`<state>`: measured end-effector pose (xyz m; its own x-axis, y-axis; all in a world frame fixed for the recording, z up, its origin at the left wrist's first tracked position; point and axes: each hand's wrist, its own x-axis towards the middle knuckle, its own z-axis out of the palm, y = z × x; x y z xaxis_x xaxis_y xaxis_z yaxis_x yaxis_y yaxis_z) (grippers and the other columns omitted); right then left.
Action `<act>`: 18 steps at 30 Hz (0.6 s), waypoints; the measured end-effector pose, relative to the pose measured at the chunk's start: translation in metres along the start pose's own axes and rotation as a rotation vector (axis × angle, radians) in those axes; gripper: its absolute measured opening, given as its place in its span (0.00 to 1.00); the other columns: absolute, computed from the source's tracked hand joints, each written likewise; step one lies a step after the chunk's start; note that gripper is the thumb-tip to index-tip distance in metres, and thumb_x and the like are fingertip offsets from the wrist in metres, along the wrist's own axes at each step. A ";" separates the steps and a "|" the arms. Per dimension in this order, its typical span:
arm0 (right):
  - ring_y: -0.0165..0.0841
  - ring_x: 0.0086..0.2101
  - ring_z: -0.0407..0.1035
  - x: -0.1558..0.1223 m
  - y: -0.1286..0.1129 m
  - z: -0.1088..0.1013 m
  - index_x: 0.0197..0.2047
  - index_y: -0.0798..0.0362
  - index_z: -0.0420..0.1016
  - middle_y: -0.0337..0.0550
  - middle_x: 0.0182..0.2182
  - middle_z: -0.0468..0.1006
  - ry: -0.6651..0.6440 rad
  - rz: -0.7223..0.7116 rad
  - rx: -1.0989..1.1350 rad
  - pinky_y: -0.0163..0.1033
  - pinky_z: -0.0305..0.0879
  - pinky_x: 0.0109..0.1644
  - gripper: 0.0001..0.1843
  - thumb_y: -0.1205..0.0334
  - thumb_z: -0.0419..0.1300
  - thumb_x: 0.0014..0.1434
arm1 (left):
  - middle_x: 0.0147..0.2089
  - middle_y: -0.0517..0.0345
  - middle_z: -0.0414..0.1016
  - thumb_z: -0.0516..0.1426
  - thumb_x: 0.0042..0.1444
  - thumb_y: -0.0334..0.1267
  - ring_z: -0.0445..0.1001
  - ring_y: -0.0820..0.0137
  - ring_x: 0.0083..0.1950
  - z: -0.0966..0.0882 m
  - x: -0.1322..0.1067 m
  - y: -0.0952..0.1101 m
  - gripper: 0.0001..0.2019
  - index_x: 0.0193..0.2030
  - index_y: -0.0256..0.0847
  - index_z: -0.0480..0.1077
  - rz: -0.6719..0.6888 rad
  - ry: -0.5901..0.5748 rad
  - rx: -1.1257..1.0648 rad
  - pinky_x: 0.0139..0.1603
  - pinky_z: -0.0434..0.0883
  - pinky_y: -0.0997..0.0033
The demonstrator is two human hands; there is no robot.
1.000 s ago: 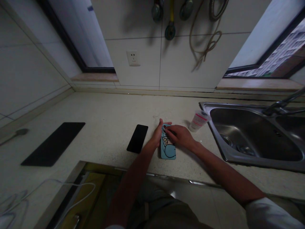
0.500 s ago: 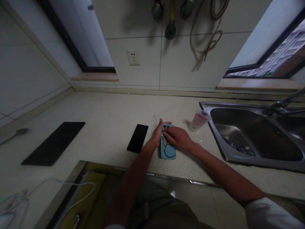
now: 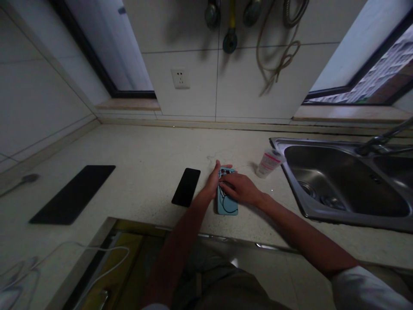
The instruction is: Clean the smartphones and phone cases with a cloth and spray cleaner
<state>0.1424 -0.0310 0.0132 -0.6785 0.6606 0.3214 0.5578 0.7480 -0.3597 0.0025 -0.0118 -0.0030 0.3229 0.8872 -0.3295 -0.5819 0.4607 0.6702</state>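
A light-blue phone case (image 3: 228,206) with a black-outlined cartoon drawing and camera cutouts at its top lies back side up on the counter. Whether a phone is inside it cannot be told. My left hand (image 3: 213,181) grips the case along its left side, and fingertips show past the top edge. Over the upper middle of the case lies my right hand (image 3: 243,187), its bent fingers pressed together against the drawing; anything between those fingertips is hidden. A black smartphone (image 3: 186,187) rests flat just left of my left forearm.
A clear plastic cup (image 3: 268,164) with pink marks tilts beside the steel sink (image 3: 292,189) at the right. Further left lie a dark flat board (image 3: 74,193) and a white cable (image 3: 97,248). The counter's front edge runs below my forearms.
My right hand's fingers have shifted slightly down and left over the drawing, uncovering more of the camera cutouts. My left hand and the case stay in place.
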 end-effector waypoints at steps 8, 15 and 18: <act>0.36 0.35 0.69 0.000 -0.002 -0.002 0.39 0.52 0.71 0.46 0.34 0.78 -0.008 0.017 0.009 0.39 0.60 0.40 0.11 0.57 0.52 0.70 | 0.48 0.40 0.81 0.43 0.70 0.57 0.82 0.59 0.48 -0.003 0.002 -0.002 0.31 0.61 0.34 0.71 0.008 0.000 0.012 0.52 0.75 0.60; 0.37 0.34 0.69 0.000 -0.001 -0.001 0.40 0.52 0.72 0.47 0.35 0.79 -0.007 0.025 0.003 0.39 0.59 0.39 0.12 0.57 0.52 0.70 | 0.49 0.41 0.81 0.44 0.70 0.57 0.82 0.59 0.47 -0.002 0.002 -0.002 0.30 0.61 0.35 0.71 -0.006 0.005 -0.004 0.52 0.76 0.59; 0.37 0.34 0.69 0.000 -0.001 0.000 0.39 0.52 0.72 0.47 0.34 0.79 -0.004 0.022 -0.004 0.39 0.59 0.39 0.12 0.57 0.52 0.70 | 0.48 0.41 0.82 0.44 0.69 0.57 0.82 0.59 0.47 -0.002 0.002 -0.001 0.30 0.61 0.35 0.71 0.003 0.000 0.015 0.52 0.75 0.59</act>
<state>0.1417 -0.0318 0.0140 -0.6679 0.6769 0.3093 0.5749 0.7332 -0.3631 0.0027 -0.0106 -0.0059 0.3210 0.8885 -0.3279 -0.5716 0.4578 0.6810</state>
